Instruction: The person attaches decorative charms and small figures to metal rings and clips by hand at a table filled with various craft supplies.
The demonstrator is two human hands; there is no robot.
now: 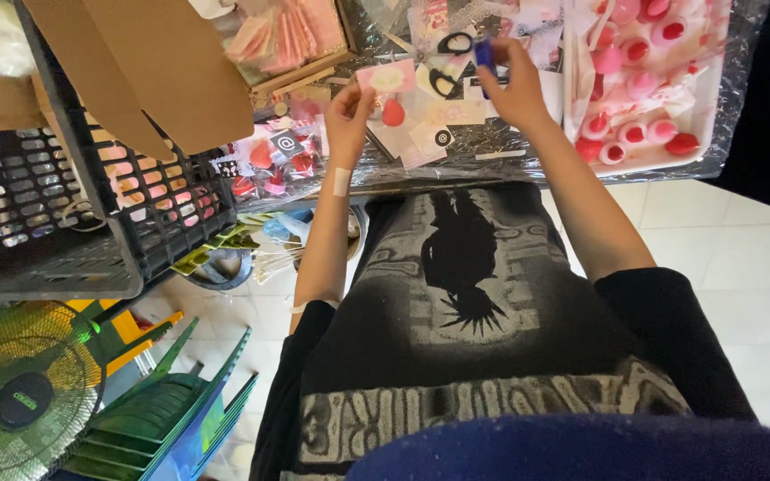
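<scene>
Upper centre: left hand (349,111) fingers pinch a small pink paper card (387,77); right hand (514,80) fingers clasp a blue tube-like tool (484,53) (kind unclear). Card being worked; next calls for steady alignment.

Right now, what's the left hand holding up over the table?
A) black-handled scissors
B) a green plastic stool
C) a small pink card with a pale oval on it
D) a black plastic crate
C: the left hand pinches a small pink card with a pale oval; the black-handled scissors lie on the table beyond it.

crate (64,205) left on table | scissors (450,62) centre | tray (710,107) right | fan (24,392) below crate
</scene>
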